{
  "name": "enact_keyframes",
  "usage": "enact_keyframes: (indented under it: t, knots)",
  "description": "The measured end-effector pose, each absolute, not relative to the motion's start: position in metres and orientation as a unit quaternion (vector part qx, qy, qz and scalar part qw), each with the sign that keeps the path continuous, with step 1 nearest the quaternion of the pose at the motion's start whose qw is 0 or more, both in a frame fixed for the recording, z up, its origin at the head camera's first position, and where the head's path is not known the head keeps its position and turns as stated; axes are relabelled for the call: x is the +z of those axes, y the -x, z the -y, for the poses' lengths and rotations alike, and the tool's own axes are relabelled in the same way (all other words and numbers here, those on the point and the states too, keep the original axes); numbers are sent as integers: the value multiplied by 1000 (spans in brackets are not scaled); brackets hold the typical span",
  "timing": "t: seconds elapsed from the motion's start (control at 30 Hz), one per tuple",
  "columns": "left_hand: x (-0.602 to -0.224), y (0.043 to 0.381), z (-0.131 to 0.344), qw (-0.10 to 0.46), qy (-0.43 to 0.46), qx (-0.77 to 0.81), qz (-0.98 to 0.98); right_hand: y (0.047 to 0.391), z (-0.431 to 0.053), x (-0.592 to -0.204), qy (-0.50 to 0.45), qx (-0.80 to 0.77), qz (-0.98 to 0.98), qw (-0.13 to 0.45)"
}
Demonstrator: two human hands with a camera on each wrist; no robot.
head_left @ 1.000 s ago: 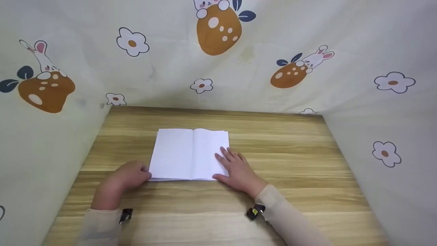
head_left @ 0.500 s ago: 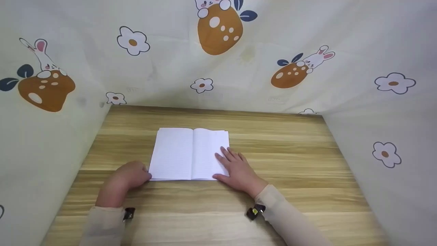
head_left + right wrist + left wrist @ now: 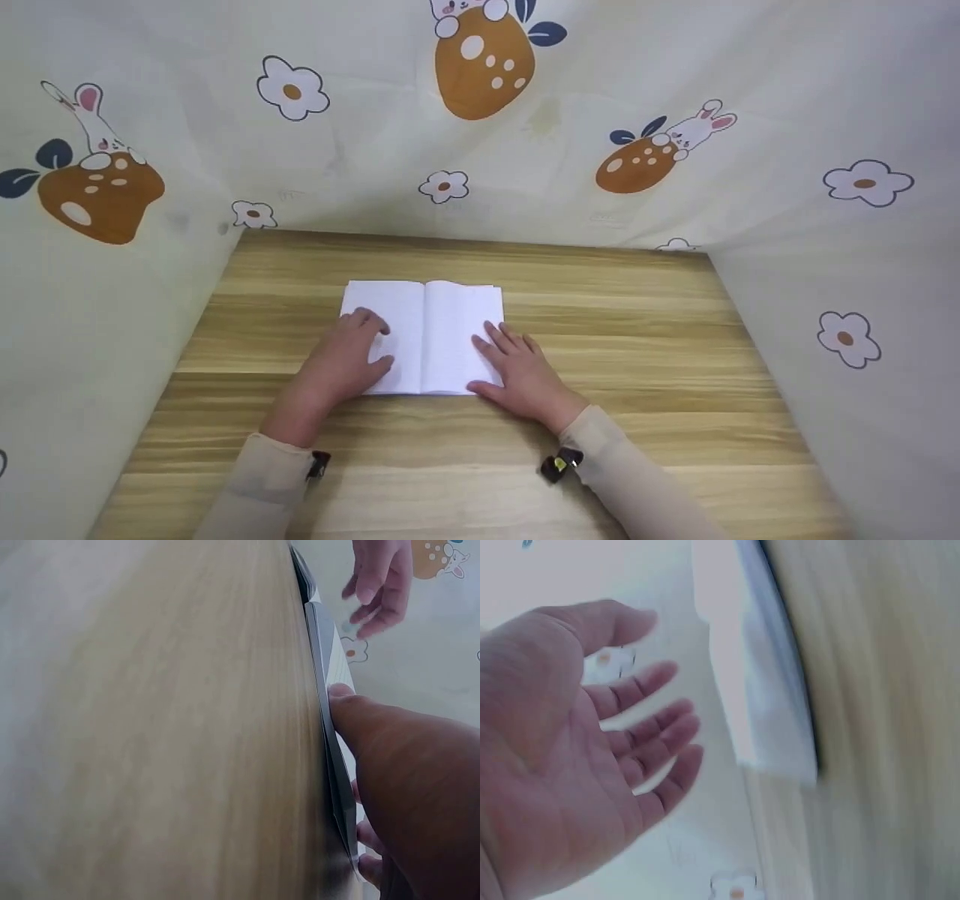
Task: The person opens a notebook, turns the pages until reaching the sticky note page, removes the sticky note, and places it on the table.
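Observation:
An open notebook [image 3: 401, 307] with white, faintly lined pages lies flat on the wooden table. My left hand [image 3: 345, 356] hovers over its left page, fingers loosely bent and holding nothing. The left wrist view shows that same hand [image 3: 592, 735] raised off the paper, thumb and fingers apart, with the notebook [image 3: 757, 690] beyond the fingertips. My right hand [image 3: 525, 375] rests on the right page near its outer edge, fingers spread. In the right wrist view the thumb of the right hand [image 3: 405, 772] presses on the page at the notebook's [image 3: 324, 652] near edge.
The wood-grain table [image 3: 600, 322] extends around the notebook on all sides. Pale cloth walls [image 3: 525, 210] printed with rabbits and flowers enclose it at the back, left and right. Each sleeve carries a small black device [image 3: 559, 465] at the wrist.
My left hand has left the notebook's lower left corner and moved right and up over the left page, its fingers opening. The right hand stays in place on the right page.

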State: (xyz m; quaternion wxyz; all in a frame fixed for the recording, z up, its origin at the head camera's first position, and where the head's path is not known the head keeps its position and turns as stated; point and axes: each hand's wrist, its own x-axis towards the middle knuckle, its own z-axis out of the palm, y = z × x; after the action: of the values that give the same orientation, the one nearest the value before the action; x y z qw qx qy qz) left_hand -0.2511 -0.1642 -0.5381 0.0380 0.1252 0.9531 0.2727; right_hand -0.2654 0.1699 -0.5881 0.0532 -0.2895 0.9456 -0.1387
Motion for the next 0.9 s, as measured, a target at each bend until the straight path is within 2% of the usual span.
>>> enact_keyframes:
  t: [0.13,0.27,0.53,0.9]
  knots:
    - [-546,258,149,48,-187,256,-947,266,-169,-588,286,-139,-947,55]
    - [-551,262,147,77,-208,248,-943,265,-169,-587,288,-146,-945,47]
    - [-556,266,153,127,-192,224,-947,264,-170,-585,289,-154,-944,49]
    - [-559,264,157,148,-178,208,-950,265,-170,-587,289,-148,-944,49]
